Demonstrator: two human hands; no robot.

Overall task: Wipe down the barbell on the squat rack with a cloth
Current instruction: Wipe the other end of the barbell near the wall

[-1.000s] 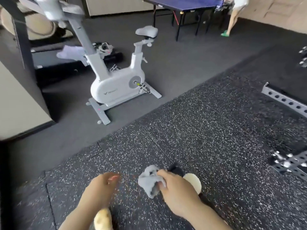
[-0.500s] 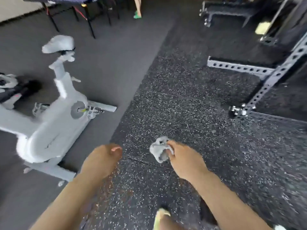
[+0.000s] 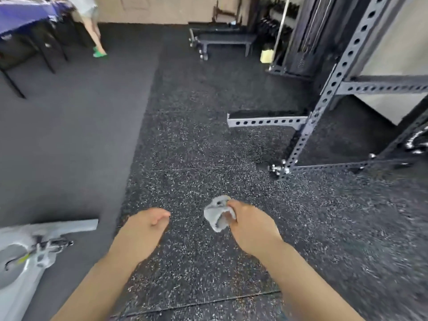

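Cloth (image 3: 217,215), grey, soft and crumpled, was bunched in the right hand's (image 3: 251,225) curled fingers above speckled rubber floor (image 3: 208,140); the left hand (image 3: 144,230) hung loosely curled, holding nothing.

Can't see most of the cloth (image 3: 216,215), it's balled up inside the right hand (image 3: 249,224) so the fingers holding it are tucked out of sight. Squat rack (image 3: 333,82) to the right of that cloth runs off the top and right edges. Exercise bike (image 3: 25,258), down left of the cloth, is chopped by the left edge and smeared. Far above it, a person (image 3: 89,22) is cut off at the top.
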